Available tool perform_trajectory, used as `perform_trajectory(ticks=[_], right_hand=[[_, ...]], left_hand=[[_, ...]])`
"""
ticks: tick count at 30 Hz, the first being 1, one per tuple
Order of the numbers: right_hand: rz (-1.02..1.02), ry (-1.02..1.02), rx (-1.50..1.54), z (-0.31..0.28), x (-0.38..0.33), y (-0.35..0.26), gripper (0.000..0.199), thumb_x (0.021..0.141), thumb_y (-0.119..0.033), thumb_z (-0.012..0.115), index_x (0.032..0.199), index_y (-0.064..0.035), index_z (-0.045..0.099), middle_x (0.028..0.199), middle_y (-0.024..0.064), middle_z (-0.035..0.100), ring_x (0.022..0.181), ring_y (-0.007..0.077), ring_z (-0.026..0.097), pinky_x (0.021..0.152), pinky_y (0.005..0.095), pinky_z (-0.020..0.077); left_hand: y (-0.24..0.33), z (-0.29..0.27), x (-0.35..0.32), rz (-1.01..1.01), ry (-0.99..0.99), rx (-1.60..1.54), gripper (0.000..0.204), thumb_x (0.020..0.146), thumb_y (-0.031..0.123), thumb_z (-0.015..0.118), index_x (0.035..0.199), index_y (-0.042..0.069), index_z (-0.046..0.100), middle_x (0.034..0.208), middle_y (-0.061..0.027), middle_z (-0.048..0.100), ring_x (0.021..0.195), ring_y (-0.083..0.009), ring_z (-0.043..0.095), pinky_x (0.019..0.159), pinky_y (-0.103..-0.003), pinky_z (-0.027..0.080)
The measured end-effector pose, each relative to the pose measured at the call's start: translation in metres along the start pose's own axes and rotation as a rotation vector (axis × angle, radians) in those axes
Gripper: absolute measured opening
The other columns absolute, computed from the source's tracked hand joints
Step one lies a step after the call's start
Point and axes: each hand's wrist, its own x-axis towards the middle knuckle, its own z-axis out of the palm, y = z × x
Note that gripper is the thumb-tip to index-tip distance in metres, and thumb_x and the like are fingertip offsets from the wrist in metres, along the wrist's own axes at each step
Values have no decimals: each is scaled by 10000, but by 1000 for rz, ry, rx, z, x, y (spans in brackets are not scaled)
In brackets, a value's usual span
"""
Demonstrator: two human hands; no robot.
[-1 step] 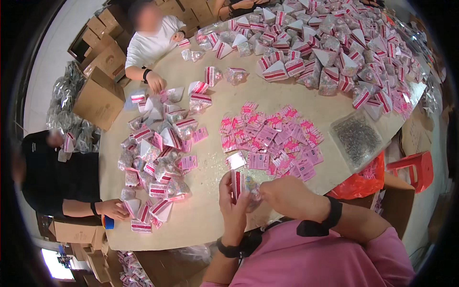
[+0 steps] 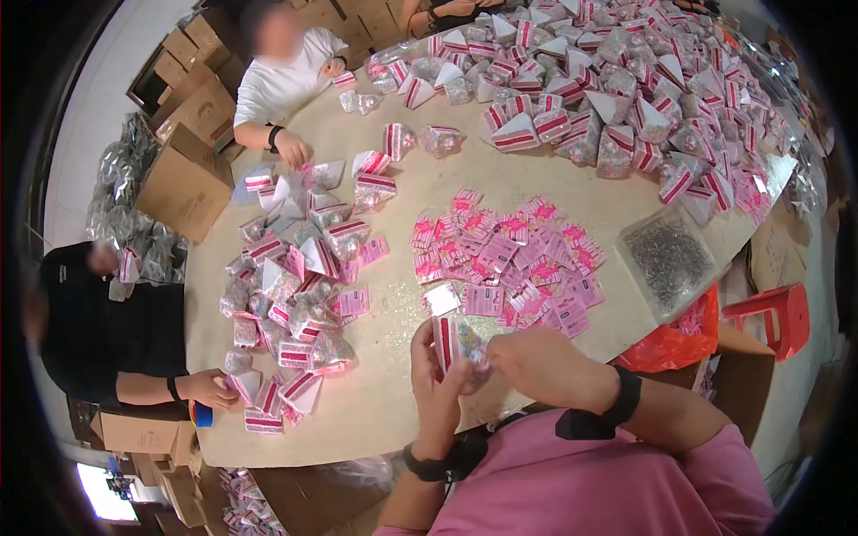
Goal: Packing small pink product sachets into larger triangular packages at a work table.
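Note:
Close to my body, over the table's near edge, my left hand (image 2: pixel 436 371) grips a cake-slice-shaped packet (image 2: pixel 445 341) by its white side with the dark pink stripe. Clear film on the packet shows small multicoloured bits inside. My right hand (image 2: pixel 541 362) is closed at the packet's right end, fingers pinched together; whatever small piece they hold there is hidden. Just beyond my hands lies a spread heap of pink printed cards (image 2: pixel 509 255). A shiny pale square (image 2: pixel 441 298) rests at its near edge.
A clear tray of small dark metal pieces (image 2: pixel 666 259) stands to the right, above a red bag (image 2: pixel 670 344) and red stool (image 2: pixel 786 317). Finished-looking packets pile at far right (image 2: pixel 617 98) and left (image 2: pixel 304 268). Two co-workers' hands (image 2: pixel 290 147) (image 2: pixel 210 390) reach over the left side.
The packet has turned slightly in my hands, so more of its coloured contents face up. My right hand has shifted a little. The rest looks nearly the same.

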Motion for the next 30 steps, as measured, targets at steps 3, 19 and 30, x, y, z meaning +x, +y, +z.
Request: perform_trajectory(ticks=[3, 19, 30], right_hand=[[26, -6, -19, -3, 1, 0, 169, 857, -178, 506, 810, -33, 580, 720, 175, 587, 690, 378, 587, 599, 458, 448], [-94, -58, -151, -7, 2, 3, 138, 828, -142, 523, 796, -26, 591, 679, 182, 579, 675, 384, 592, 593, 478, 443], [-47, -70, -106, -5, 7, 11, 146, 807, -144, 530, 799, -21, 609, 700, 179, 594, 671, 360, 596, 594, 444, 447]], left_hand=[[0, 2, -3, -7, -126, 14, 809, 725, 9, 712, 1375, -11, 231, 1204, -128, 455, 1083, -204, 522, 908, -324, 466], [-13, -2, -11, 86, -52, 326, 870, 715, -1, 712, 1404, -39, 183, 1256, -150, 435, 1128, -210, 507, 941, -329, 447], [-17, -6, -11, 149, -40, 547, 869, 722, 38, 725, 1403, -48, 192, 1274, -166, 426, 1154, -222, 482, 949, -338, 430]])
